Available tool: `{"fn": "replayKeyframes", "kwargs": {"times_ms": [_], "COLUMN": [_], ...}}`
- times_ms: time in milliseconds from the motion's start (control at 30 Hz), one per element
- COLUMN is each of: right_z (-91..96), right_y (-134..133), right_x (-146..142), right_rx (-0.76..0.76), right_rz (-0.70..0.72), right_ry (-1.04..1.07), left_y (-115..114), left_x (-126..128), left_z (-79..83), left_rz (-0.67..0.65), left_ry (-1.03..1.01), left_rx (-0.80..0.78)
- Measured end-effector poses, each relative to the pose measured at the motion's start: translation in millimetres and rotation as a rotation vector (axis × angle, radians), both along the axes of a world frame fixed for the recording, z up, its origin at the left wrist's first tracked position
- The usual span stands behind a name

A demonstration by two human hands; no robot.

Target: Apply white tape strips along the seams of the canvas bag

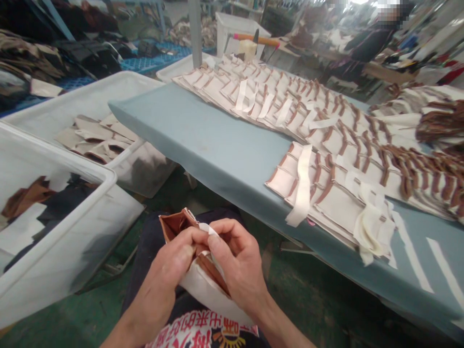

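Observation:
Above my lap, both hands work on a cream and brown leather pouch [213, 290], its brown inside showing at the open end. My left hand [174, 261] has its fingers closed on the pouch's edge. My right hand [239, 256] pinches a short white strip [208, 228] at that same edge, thumb pressed against it. The two hands' fingertips nearly meet over the pouch's middle. Part of the pouch is hidden beneath the fingers.
A blue-grey table [174, 121] holds overlapping rows of cream pouch pieces [290, 179] and loose white strips [302, 186]. White plastic bins [108, 188] with leather pieces stand at left. A person [369, 43] sits at the back right.

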State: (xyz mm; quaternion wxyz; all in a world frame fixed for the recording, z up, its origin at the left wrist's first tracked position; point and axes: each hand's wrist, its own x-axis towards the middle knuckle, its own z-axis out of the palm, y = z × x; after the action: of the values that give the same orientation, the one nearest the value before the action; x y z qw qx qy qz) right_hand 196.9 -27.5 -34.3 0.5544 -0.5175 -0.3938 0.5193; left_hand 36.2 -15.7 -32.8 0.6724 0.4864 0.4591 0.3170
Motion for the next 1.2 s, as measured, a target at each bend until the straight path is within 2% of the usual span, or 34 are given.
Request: {"fn": "replayKeyframes", "kwargs": {"times_ms": [100,267,433,533,633,767,933,1033,1100,1200], "right_z": [-2.3,-10.0,-21.6,-28.8,-31.6,-23.4,-11.5,-10.0,-8.0,-1.2], "right_y": [2.5,5.8,8.7,9.6,10.6,8.8,-3.0,-9.8,-12.0,-12.0], "right_x": [-2.4,-8.4,-11.2,-11.1,-8.0,0.7,8.1,7.2,5.5,2.9], "right_rx": [-0.045,-0.081,-0.083,-0.066,-0.048,-0.052,-0.159,-0.208,-0.195,-0.088], "right_rz": [0.003,-0.009,-0.037,-0.004,0.007,0.024,0.096,0.129,0.148,0.154], "right_ry": [0.093,0.112,0.048,-0.016,-0.101,-0.123,-0.131,-0.173,-0.221,-0.365], "left_y": [-3.0,-7.7,-4.3,-4.2,-4.5,-0.3,6.5,8.6,10.7,16.5], "left_x": [-1.2,-0.5,0.7,-3.4,-11.8,-23.9,-33.7,-37.5,-39.0,-39.8], "left_z": [3.1,10.1,18.2,14.4,3.9,-6.0,-8.2,-13.5,-14.9,-8.8], "left_rz": [-0.072,0.067,0.084,0.058,0.021,-0.062,-0.182,-0.197,-0.188,-0.207], "left_ry": [-0.057,0.033,0.224,0.298,0.318,0.279,0.229,0.158,0.125,0.105], "left_rx": [0.008,-0.070,-0.017,0.042,0.127,0.208,0.192,0.177,0.171,0.179]}}
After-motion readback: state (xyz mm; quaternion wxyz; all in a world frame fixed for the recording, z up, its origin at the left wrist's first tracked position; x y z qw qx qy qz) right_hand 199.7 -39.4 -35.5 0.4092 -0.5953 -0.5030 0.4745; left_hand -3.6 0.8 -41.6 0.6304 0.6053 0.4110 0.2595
